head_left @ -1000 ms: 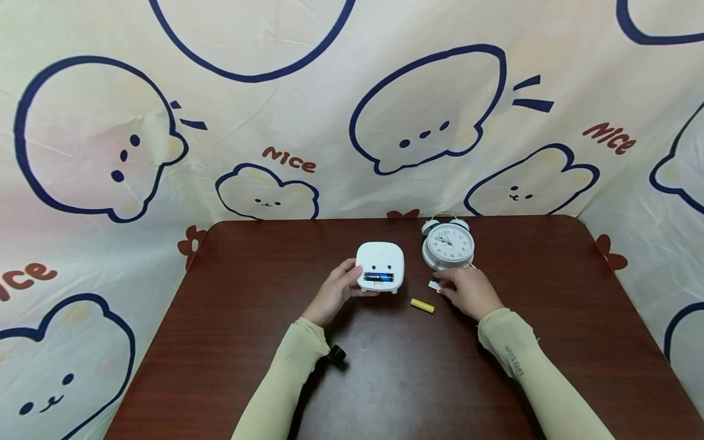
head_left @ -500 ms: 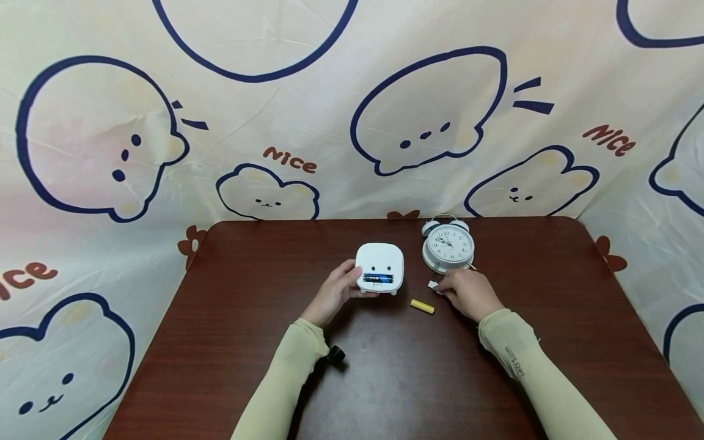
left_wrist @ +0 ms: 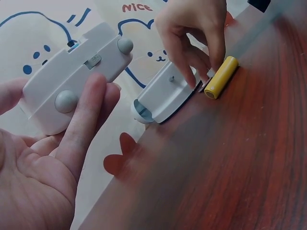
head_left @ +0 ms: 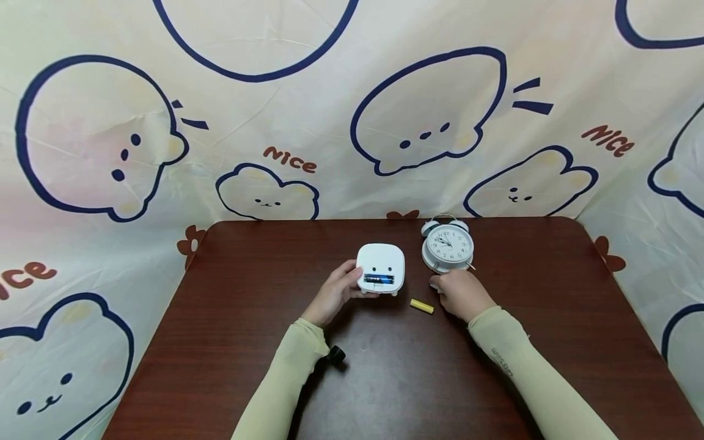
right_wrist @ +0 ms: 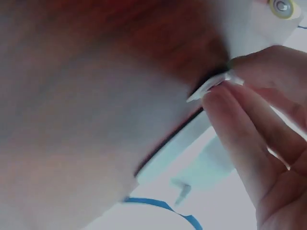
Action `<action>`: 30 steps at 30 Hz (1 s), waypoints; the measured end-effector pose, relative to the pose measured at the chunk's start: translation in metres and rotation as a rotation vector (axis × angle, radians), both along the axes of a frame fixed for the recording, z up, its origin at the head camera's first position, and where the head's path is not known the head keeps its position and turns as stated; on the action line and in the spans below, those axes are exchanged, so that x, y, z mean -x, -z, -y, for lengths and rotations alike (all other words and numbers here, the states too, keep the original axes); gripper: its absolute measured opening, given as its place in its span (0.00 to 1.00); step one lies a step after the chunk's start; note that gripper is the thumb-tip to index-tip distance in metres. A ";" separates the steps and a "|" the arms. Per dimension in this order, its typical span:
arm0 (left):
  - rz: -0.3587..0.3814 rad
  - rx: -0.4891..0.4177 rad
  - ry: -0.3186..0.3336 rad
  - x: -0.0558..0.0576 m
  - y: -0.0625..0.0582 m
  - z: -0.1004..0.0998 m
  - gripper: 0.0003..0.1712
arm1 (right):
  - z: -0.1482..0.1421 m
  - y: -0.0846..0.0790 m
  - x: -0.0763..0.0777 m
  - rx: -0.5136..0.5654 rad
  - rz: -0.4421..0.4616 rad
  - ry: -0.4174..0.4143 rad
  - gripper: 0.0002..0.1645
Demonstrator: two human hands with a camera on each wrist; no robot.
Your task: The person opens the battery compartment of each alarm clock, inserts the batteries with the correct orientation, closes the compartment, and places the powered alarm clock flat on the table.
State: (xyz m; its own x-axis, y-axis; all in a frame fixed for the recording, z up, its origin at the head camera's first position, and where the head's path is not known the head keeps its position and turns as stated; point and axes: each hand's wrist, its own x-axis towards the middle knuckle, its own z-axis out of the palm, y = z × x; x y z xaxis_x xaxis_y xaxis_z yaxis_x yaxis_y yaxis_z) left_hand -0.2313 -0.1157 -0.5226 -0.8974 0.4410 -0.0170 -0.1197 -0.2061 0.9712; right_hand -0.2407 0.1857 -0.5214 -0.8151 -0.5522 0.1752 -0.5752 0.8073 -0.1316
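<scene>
My left hand (head_left: 335,292) grips a rounded white square device (head_left: 381,258) at its left side and lower edge, above the table. A blue-and-black battery (head_left: 379,278) sits in the uncovered slot on its face. Round grey feet show along its lower edge in the left wrist view. At the table, my right hand (head_left: 464,293) pinches a small thin white piece (right_wrist: 210,88) between fingers and thumb; it looks like a battery cover, mostly hidden by the fingers in the head view. A yellow battery (head_left: 421,306) lies just left of that hand.
A white twin-bell alarm clock (head_left: 450,243) stands near the back edge, right behind my right hand. The brown wooden table (head_left: 247,318) meets a printed cloth backdrop (head_left: 330,122) at the back and sides.
My right hand has shifted slightly left, and its fingers now cover the white piece that showed before. The left hand and device have stayed nearly still.
</scene>
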 end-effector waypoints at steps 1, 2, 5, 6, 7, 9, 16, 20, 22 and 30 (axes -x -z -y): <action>0.002 0.002 0.001 0.000 0.000 0.000 0.27 | 0.001 0.000 0.000 -0.010 -0.006 -0.006 0.12; 0.004 0.005 0.002 0.000 0.001 0.000 0.27 | 0.001 -0.001 -0.001 -0.018 -0.008 -0.009 0.13; 0.005 0.006 0.002 0.000 0.001 0.000 0.27 | 0.001 -0.002 -0.001 -0.032 -0.003 -0.002 0.13; 0.004 0.006 0.001 0.000 0.001 0.000 0.27 | 0.001 -0.002 -0.001 -0.028 -0.001 0.003 0.12; 0.003 0.006 0.000 0.000 0.000 0.000 0.27 | 0.001 -0.002 -0.001 -0.023 0.002 0.007 0.12; 0.003 0.008 -0.002 0.000 0.000 0.000 0.26 | 0.001 -0.002 -0.001 -0.017 -0.001 0.012 0.10; 0.005 0.019 0.005 0.001 -0.001 -0.002 0.26 | 0.000 -0.004 0.000 0.004 -0.023 0.013 0.08; -0.001 0.025 0.012 0.001 -0.002 -0.001 0.26 | 0.000 -0.003 0.000 0.006 -0.033 0.017 0.08; -0.005 0.029 0.013 0.001 -0.003 0.000 0.27 | 0.000 -0.004 0.000 0.000 -0.029 0.026 0.07; -0.006 0.028 0.010 0.000 -0.003 0.000 0.26 | 0.002 -0.005 -0.002 0.010 -0.026 0.049 0.05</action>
State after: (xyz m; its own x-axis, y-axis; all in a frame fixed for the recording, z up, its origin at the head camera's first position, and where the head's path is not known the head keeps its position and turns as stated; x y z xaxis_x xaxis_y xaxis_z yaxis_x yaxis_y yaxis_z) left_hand -0.2316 -0.1159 -0.5197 -0.8929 0.4497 -0.0241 -0.1159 -0.1777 0.9772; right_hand -0.2383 0.1839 -0.5163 -0.8362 -0.5100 0.2018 -0.5384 0.8334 -0.1249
